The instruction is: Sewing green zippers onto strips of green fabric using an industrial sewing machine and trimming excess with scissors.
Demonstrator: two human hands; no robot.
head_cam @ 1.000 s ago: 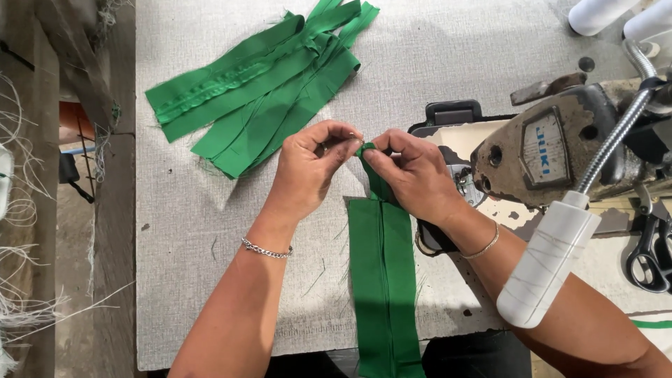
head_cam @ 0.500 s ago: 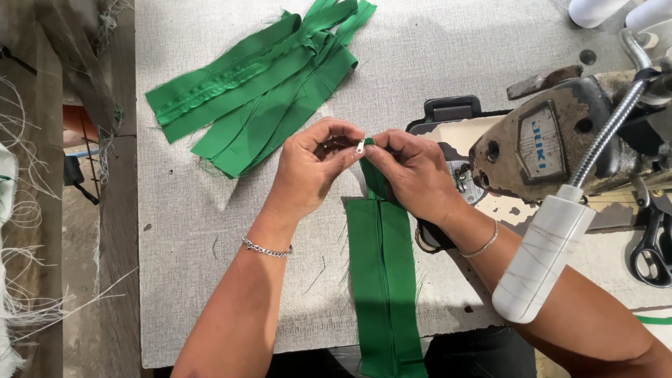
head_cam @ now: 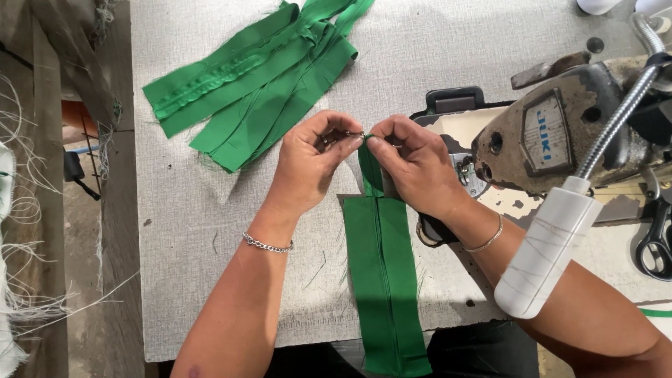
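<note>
Left hand (head_cam: pixel 308 157): clenched at the fingertips, thumb and forefinger pinching a small metal piece (head_cam: pixel 353 134) at the top end of the strip; a chain bracelet (head_cam: pixel 267 244) sits on the wrist.
Right hand (head_cam: pixel 413 164): grasping the top end of the strip between thumb and fingers, its fingertips touching those of the left hand; a thin bangle (head_cam: pixel 484 241) on the wrist.
Strip (head_cam: pixel 381 280): long green fabric piece with a seam down its middle, lying flat on the worktop from the hands toward 6 o'clock, its lower end hanging over the near edge; its top end is lifted off the surface between the two hands.
Metal piece: too small to tell what it is.
Pile (head_cam: pixel 259 77): more green strips, loosely overlapped, at 11 o'clock from the hands and well apart from them.
Worktop (head_cam: pixel 182 210): grey textured surface, with loose threads near the strip.
Sewing machine (head_cam: pixel 560 133): worn, at 3 o'clock from the hands, just beside the right hand.
Lamp (head_cam: pixel 553 245): white head on a flexible metal neck, over the right forearm at 4 o'clock.
Scissors (head_cam: pixel 656 245): black handles at the far 3 o'clock edge.
</note>
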